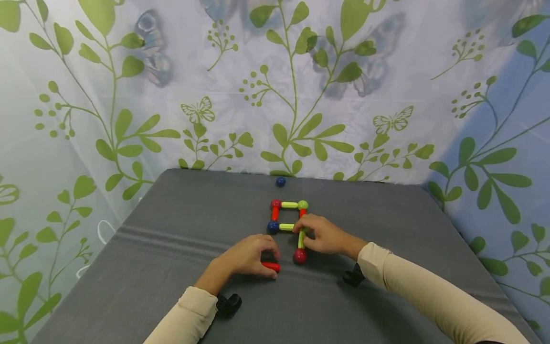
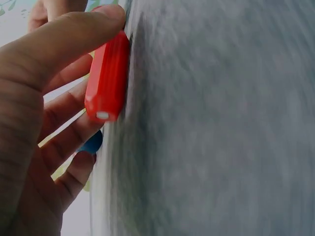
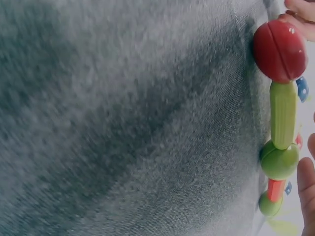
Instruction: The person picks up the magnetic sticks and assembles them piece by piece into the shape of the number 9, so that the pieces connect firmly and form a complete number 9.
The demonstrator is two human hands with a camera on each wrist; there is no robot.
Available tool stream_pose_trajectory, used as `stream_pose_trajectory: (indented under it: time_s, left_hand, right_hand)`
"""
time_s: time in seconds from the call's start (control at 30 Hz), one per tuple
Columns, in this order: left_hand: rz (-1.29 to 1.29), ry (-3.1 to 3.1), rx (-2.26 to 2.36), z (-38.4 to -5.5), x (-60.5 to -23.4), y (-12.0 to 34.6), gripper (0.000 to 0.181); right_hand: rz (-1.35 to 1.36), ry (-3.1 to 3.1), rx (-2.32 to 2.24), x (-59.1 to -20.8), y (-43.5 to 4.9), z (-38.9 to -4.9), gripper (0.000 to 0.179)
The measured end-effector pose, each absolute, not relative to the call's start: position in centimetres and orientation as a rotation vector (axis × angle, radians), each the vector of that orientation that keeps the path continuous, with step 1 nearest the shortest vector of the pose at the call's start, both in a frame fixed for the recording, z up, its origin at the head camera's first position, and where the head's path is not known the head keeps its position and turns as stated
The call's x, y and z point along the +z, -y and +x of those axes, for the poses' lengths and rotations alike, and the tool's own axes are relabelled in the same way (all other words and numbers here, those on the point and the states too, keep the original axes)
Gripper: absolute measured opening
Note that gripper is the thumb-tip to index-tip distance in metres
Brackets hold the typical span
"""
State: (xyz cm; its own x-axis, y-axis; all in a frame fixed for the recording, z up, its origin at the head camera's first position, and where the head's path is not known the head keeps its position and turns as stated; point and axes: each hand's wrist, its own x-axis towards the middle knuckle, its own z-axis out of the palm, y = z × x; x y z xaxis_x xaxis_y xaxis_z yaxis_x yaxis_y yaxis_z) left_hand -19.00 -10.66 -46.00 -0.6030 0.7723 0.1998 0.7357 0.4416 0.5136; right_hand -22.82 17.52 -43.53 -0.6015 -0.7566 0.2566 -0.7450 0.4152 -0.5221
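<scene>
My left hand (image 1: pixel 251 255) pinches a red magnetic rod (image 2: pixel 109 78) between thumb and fingers, low over the grey cloth. A pale dot marks the rod's near end. Ahead lies a square of rods and balls: a red ball (image 1: pixel 276 204), a green ball (image 1: pixel 302 205), a blue ball (image 1: pixel 273 227) and a green corner ball (image 3: pixel 279 160). A yellow-green rod (image 3: pixel 283 115) runs from that corner to a larger red ball (image 3: pixel 280 50). My right hand (image 1: pixel 324 234) is bent over this corner, hiding it in the head view; its fingertips stand close beside the ball in the right wrist view.
A loose blue ball (image 1: pixel 280 181) lies near the far edge of the grey cloth-covered table (image 1: pixel 193 205). Leaf-patterned curtains (image 1: pixel 240 95) stand behind and at both sides. A white cord (image 1: pixel 103 231) loops at the left edge.
</scene>
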Motion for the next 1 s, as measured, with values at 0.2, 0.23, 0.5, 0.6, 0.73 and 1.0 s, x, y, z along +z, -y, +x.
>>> stream_pose_trajectory:
  time_s: [0.2,0.23,0.5,0.6,0.73,1.0]
  left_hand:
    - [1.384,-2.571,0.910,-19.0,-45.9,11.2,0.028]
    - [1.399,-2.570,0.916,-19.1,-45.9,11.2,0.025]
    - [1.423,-2.587,0.922,-20.1,-45.9,10.2,0.017]
    - [1.394,-2.576,0.887,-20.3,-45.7,10.0,0.018]
    - [1.371,-2.573,0.892,-20.5,-45.6,9.6,0.018]
    - [1.433,-2.527,0.991,-20.8,-45.7,8.2,0.017]
  right_hand:
    - [-1.432,-2.585,-0.989,-43.7,-17.6,-22.0,0.021]
    - [-1.440,-2.569,-0.991,-43.8,-17.6,-21.8,0.021]
    - [-1.386,-2.576,-0.945,-44.6,-17.6,-20.1,0.025]
    - [-1.348,-2.587,-0.919,-44.6,-17.5,-19.6,0.026]
    - [-1.302,-2.611,-0.902,-44.5,-17.6,-19.2,0.026]
    - [-1.279,-2.630,-0.882,-44.6,-17.6,-18.8,0.028]
